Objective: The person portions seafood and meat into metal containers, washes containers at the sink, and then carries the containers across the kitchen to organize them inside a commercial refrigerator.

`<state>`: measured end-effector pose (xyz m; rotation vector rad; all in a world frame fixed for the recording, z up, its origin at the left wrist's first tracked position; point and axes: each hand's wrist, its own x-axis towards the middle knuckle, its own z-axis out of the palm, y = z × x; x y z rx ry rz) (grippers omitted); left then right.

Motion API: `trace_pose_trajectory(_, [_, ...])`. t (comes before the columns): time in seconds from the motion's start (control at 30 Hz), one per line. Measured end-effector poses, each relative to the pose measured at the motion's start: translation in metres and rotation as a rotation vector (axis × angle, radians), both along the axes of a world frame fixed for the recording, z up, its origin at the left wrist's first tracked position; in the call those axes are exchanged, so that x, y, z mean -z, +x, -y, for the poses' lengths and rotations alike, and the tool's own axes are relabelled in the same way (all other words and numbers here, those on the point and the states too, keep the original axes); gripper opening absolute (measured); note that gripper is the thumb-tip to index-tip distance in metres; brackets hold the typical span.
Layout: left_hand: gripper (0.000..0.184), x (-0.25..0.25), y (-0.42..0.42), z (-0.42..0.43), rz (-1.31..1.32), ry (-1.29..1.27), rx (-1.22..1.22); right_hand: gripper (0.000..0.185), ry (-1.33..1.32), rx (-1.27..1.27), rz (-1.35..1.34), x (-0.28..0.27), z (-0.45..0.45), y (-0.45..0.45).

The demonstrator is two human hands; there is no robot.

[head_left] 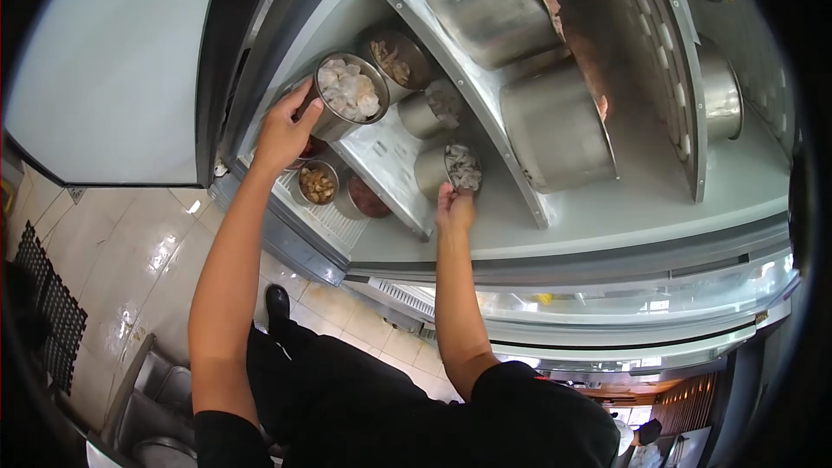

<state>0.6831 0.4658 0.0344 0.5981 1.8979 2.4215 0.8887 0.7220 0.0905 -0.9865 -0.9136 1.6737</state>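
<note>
Inside an open fridge, my left hand (pixel 289 128) is closed around the side of a round metal container (pixel 336 126) filled with pale whitish chunks (pixel 349 91). My right hand (pixel 455 206) grips the near rim of a smaller metal container (pixel 431 172). Greyish pieces (pixel 464 167), possibly seafood, fill that one. Some of the right fingers are hidden behind its rim. Close by, a metal container with pale strips (pixel 392 62) and another metal container (pixel 419 113) with greyish contents stand on the same shelf.
Large metal pots (pixel 490 13) (pixel 555 134) stand on the adjoining shelf, with pinkish meat at their rims. A small bowl of brown chunks (pixel 317 184) and a container of reddish meat (pixel 368 198) sit on the lower level. The fridge door (pixel 104 61) hangs open at left; tiled floor (pixel 130 260) lies below.
</note>
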Motion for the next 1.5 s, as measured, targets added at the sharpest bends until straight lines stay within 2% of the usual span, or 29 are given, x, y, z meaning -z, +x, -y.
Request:
trace_pose_trajectory(0.13, [0.057,0.003,0.005,-0.007,0.005,0.055,-0.032,0.011,0.014,-0.076,0.021,0.001,0.019,0.019])
trace_pose_trajectory(0.3, [0.061,-0.009,0.007,-0.005,0.131,-0.05,-0.044,0.011,0.002,-0.156,0.06,-0.005,0.051,0.023])
trace_pose_trajectory(0.37, [0.063,-0.001,0.001,-0.009,0.127,-0.134,-0.088,0.01,-0.01,-0.166,0.074,-0.011,0.065,0.011])
trace_pose_trajectory(0.5, [0.063,0.025,-0.006,-0.021,0.002,-0.097,-0.251,0.011,-0.016,-0.247,0.057,-0.004,0.073,-0.017])
trace_pose_trajectory(0.57, [0.064,0.02,0.006,-0.019,0.114,0.089,-0.206,0.012,-0.006,-0.29,0.048,-0.003,0.079,-0.031])
trace_pose_trajectory(0.6, [0.064,0.019,0.012,-0.012,0.121,0.077,-0.211,0.012,-0.018,-0.294,0.054,-0.003,0.081,-0.036])
trace_pose_trajectory(0.67, [0.067,0.015,0.024,0.005,0.235,0.015,0.087,0.012,-0.048,-0.301,0.007,-0.002,0.086,-0.047])
trace_pose_trajectory(0.73, [0.068,0.007,0.031,0.008,0.202,-0.021,0.082,0.012,-0.022,-0.313,0.012,-0.001,0.09,-0.05])
trace_pose_trajectory(0.8, [0.067,0.0,0.034,0.001,0.042,-0.128,-0.114,0.011,-0.056,-0.278,0.041,-0.001,0.086,-0.05])
trace_pose_trajectory(0.87, [0.067,-0.017,0.033,0.005,0.063,-0.205,-0.099,0.013,-0.046,-0.279,0.035,-0.004,0.086,-0.046])
trace_pose_trajectory(0.93, [0.073,-0.019,0.029,0.005,-0.043,-0.301,-0.167,0.015,-0.045,-0.314,0.036,-0.009,0.088,-0.042])
trace_pose_trajectory(0.97, [0.084,-0.022,0.03,0.009,-0.003,-0.311,-0.116,0.021,-0.036,-0.297,0.1,-0.012,0.09,-0.041])
trace_pose_trajectory(1.07, [0.092,-0.022,0.031,0.011,-0.052,-0.317,-0.108,0.029,-0.077,-0.304,0.229,-0.021,0.09,-0.031])
trace_pose_trajectory(1.17, [0.097,-0.023,0.032,0.015,-0.104,-0.342,-0.102,0.037,-0.046,-0.263,0.243,-0.015,0.091,-0.019])
trace_pose_trajectory(1.3, [0.1,-0.01,0.039,0.022,-0.001,-0.287,-0.082,0.037,-0.045,-0.38,0.168,-0.006,0.107,0.0])
trace_pose_trajectory(1.37, [0.1,0.004,0.047,0.036,0.062,-0.254,-0.093,0.037,0.091,-0.533,0.288,0.001,0.114,0.006])
trace_pose_trajectory(1.5, [0.094,0.052,0.064,0.067,0.301,-0.15,-0.09,0.034,0.148,-0.642,0.481,0.022,0.131,0.004])
